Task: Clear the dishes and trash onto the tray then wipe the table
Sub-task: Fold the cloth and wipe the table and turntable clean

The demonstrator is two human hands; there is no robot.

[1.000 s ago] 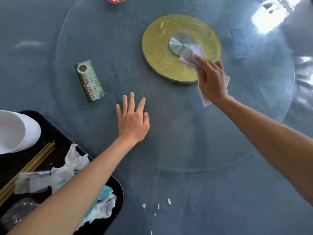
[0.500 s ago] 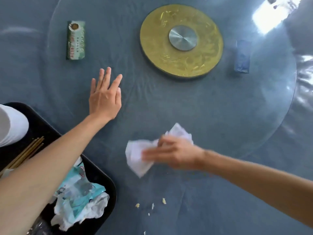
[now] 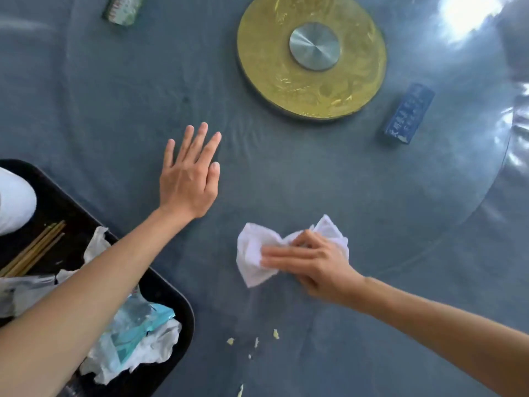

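Observation:
My right hand (image 3: 313, 263) presses a crumpled white tissue (image 3: 256, 255) flat onto the glass turntable (image 3: 372, 179), near its front edge. My left hand (image 3: 189, 174) lies palm down on the glass with fingers spread, holding nothing. The black tray (image 3: 171, 290) sits at the lower left, under my left forearm. It holds a white bowl (image 3: 14, 202), wooden chopsticks (image 3: 33, 252) and crumpled wrappers and tissues (image 3: 134, 342). Several small food crumbs (image 3: 254, 340) lie on the blue tablecloth in front of the tissue.
A gold disc with a steel hub (image 3: 312, 53) marks the turntable's centre. A blue box (image 3: 409, 113) stands to its right and a green box (image 3: 123, 8) lies at the top left. Glare covers the upper right corner.
My right hand has swept the tissue from the gold disc down to the front of the glass, then a little to the right. The turntable has rotated, carrying the green box away and the blue box nearer.

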